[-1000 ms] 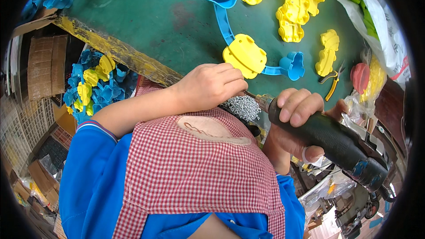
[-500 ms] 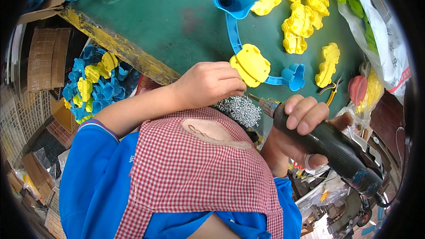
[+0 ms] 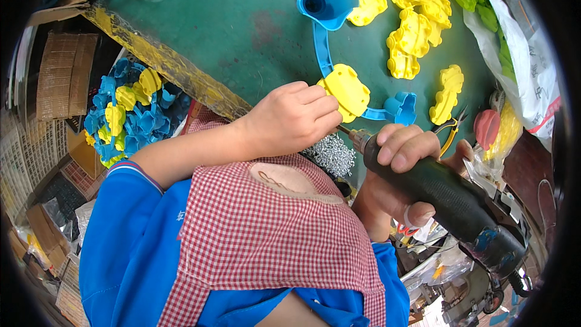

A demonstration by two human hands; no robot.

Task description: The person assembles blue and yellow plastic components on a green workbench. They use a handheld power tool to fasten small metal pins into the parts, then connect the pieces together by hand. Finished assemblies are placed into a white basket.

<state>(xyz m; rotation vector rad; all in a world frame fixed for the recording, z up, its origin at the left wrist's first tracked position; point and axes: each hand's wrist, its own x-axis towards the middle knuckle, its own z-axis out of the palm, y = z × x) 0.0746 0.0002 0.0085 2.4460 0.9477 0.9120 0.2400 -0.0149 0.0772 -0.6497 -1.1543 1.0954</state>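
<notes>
While your right hand [image 3: 384, 192] wraps the black power driver [image 3: 451, 197], your left hand [image 3: 295, 116] curls beside its bit [image 3: 344, 129], any hold hidden; aligning seems in hand, calling for steadiness.

Here on your checked apron [image 3: 272, 236], a pale chest patch [image 3: 272, 177] carries looping dark script, too blurred to make out! Over to your right, the white bag [image 3: 526, 63] flashes a few dark characters above a red band [image 3: 546, 117] (creased and skewed, mind you). And on your blue shirt [image 3: 130, 230], small white marks [image 3: 181, 215] peek out beside the apron's edge, too tiny to read!
</notes>
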